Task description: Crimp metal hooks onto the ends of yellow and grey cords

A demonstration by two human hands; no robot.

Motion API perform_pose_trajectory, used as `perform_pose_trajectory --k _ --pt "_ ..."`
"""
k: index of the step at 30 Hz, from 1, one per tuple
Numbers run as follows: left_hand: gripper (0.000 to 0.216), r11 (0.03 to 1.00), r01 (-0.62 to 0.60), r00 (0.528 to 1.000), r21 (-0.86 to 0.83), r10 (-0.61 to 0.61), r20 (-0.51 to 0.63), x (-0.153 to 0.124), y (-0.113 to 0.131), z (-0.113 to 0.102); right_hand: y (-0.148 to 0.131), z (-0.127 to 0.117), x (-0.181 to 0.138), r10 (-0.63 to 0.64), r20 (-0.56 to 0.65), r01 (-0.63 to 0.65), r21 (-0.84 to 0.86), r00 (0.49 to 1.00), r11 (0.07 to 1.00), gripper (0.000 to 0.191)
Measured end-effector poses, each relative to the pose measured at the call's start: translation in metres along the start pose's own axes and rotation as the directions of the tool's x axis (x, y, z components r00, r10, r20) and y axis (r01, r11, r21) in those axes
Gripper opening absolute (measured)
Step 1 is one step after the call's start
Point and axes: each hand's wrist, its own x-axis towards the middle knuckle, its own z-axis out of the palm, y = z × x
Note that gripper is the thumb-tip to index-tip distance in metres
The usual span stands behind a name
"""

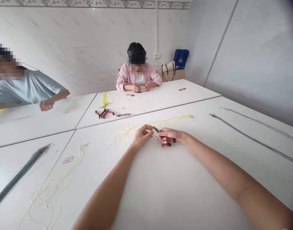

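While the right hand (167,135) closes narrowly around red-handled, black-nosed pliers (171,139), the left hand (142,135) pinches a thin pale-yellow cord (165,120) near its end, holding it just beside the pliers' tip, above a white table (189,179).

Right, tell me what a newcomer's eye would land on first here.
The person's right hand grips red-handled pliers close to the left hand, at the middle of the white table. Pale yellow cord trails just beyond them, and dark grey strands lie off to the right. Across the table, a person in a pink shirt sits working.
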Motion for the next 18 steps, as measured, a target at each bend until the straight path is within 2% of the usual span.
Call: perform_pose_trajectory --k 7,13,18 --pt "0.032 0.997 0.023 0.999 -0.078 -0.025 -0.022 0.0004 0.0033 0.0016 -0.0035 0.0022 0.0007 0.026 0.007 -0.026 -0.018 1.000 1.000 0.048" --pt "0.026 0.997 0.047 0.996 -0.065 -0.052 -0.078 -0.0006 0.0042 -0.0011 -0.0025 0.0011 -0.0001 0.021 -0.001 -0.022 -0.029 1.000 0.999 0.047" --pt "0.027 0.999 0.028 0.998 -0.035 -0.030 -0.050 -0.0003 0.0022 0.0000 -0.0002 0.0011 0.0005 0.017 -0.017 -0.017 -0.011 1.000 1.000 0.047"
